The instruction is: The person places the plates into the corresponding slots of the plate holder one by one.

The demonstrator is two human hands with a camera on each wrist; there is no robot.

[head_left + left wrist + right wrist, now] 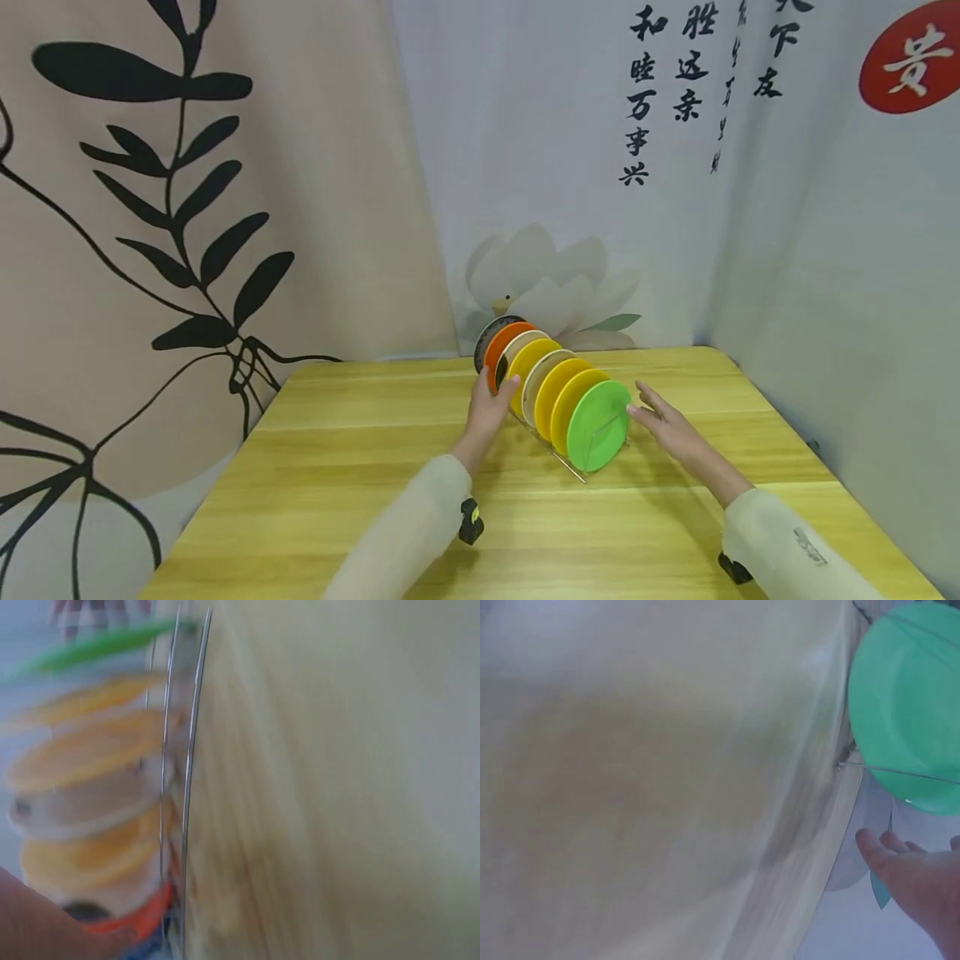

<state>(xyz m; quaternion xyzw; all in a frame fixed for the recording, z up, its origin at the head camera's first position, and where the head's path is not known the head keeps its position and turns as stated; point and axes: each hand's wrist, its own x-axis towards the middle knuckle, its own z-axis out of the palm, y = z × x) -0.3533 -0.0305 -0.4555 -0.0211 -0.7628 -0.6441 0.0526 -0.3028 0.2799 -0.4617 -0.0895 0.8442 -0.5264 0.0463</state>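
Note:
A wire dish rack (567, 468) on the table holds a slanting row of upright plates. A bright green plate (597, 429) stands at the near end, with yellow and cream plates behind it. Farther back are an orange plate (504, 340) and a dark patterned plate (483, 335). My left hand (489, 412) reaches to the far left part of the row, thumb apart from the fingers, overlapping the orange plate's edge in the left wrist view. To the right of the green plate, my right hand (671, 429) holds nothing, its fingers spread and pointing toward the rim.
The wooden table (352, 450) extends to both sides of the rack and in front of it. Behind its far edge hangs a pale printed curtain (360, 208) with dark leaves and lettering. Another pale curtain (840, 275) borders the right side.

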